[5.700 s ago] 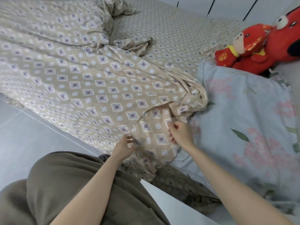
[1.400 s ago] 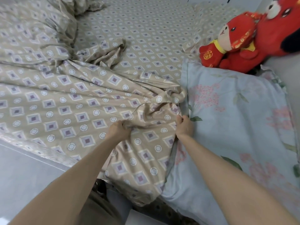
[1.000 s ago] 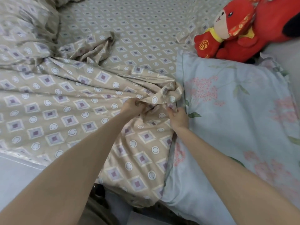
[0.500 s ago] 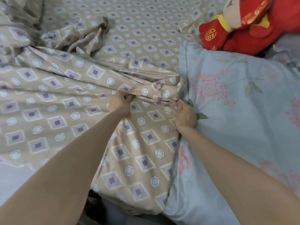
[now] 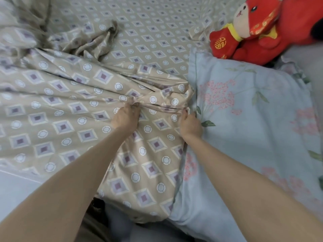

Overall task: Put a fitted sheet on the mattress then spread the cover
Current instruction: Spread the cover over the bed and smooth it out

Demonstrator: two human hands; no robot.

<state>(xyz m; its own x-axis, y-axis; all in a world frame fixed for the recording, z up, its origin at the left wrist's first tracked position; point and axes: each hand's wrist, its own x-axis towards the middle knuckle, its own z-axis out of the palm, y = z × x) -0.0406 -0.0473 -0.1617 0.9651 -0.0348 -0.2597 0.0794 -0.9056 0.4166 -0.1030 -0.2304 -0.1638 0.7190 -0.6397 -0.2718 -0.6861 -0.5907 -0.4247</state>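
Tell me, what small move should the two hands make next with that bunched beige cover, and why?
Probably draw the hands apart along the edge to flatten it. The left hand and right hand each grip the cover where it gathers into tight folds beside the floral pillow, while the fitted sheet beyond already lies smooth.

Two hands reach in near the centre: one left hand (image 5: 125, 119) and one right hand (image 5: 190, 125). One patterned cover (image 5: 70, 105) at nine o'clock. One fitted sheet (image 5: 153, 32) at twelve. One floral pillow (image 5: 253, 119) at three. Two red toys at one o'clock: a small plush (image 5: 244, 28) and a larger plush (image 5: 300, 20).
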